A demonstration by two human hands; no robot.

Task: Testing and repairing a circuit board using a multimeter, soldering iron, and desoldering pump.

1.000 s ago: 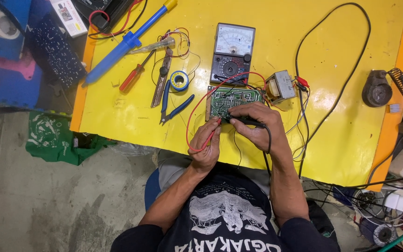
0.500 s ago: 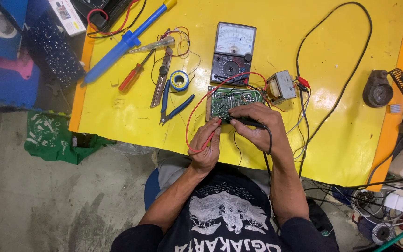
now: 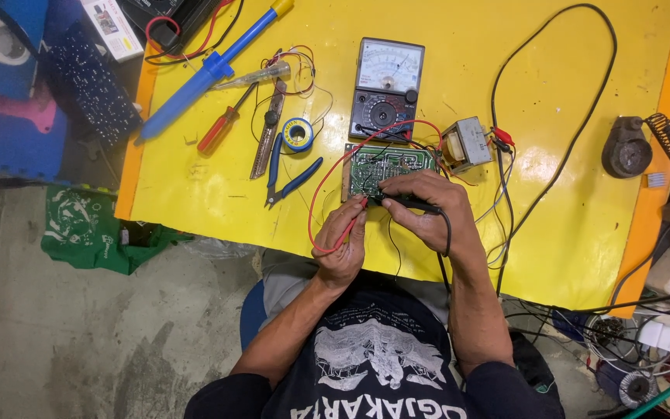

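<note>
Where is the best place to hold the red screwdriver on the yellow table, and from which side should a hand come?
Probably by the handle of the red screwdriver, its thick lower-left end. It lies flat and slanted, shaft toward the upper right. Come from above, fingers across the handle; the blue tool and the pliers lie close on either side.

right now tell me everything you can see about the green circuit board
The green circuit board is a flat rectangle lying face up on the yellow table, just below the analog multimeter and left of a small transformer. Its top shows pale markings and small components, too fine to tell apart. Thin wires run from it to the transformer. The left hand brings a red probe to its lower edge; the right hand lays a black probe over that edge, covering the lower right corner.
</note>
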